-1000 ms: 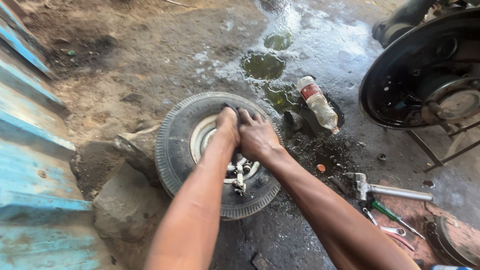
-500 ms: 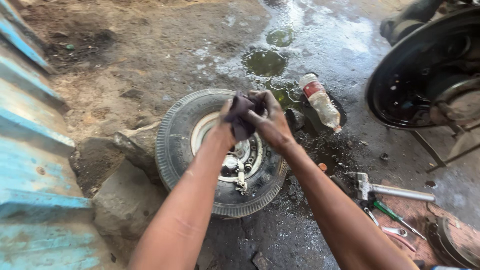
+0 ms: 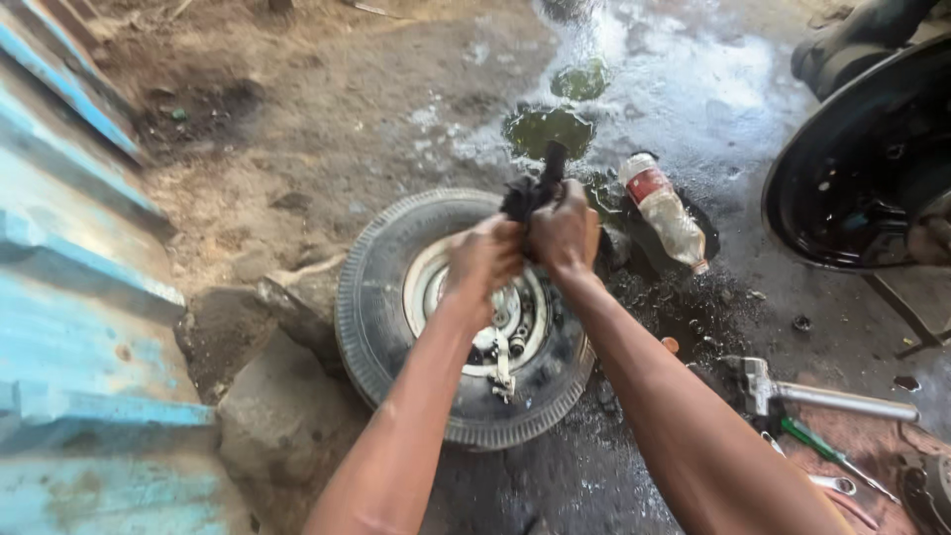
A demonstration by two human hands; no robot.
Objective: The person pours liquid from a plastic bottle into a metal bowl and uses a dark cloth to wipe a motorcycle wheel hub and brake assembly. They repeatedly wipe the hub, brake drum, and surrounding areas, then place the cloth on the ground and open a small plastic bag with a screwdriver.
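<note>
From the head camera, both hands meet above a small wheel (image 3: 466,317) lying flat on the wet, gritty floor (image 3: 634,89). The left hand (image 3: 483,260) and right hand (image 3: 563,233) are both closed around a dark, greasy, lumpy part (image 3: 533,190) whose black stub sticks up past the knuckles. The wheel has ribbed, worn rubber and a pale metal rim with bolts. A clear plastic bottle (image 3: 666,212) lies just beside the wheel's far right edge. A metal wrench (image 3: 827,396) rests on the floor toward the right. Rough stones (image 3: 277,416) sit by the wheel's left edge.
</note>
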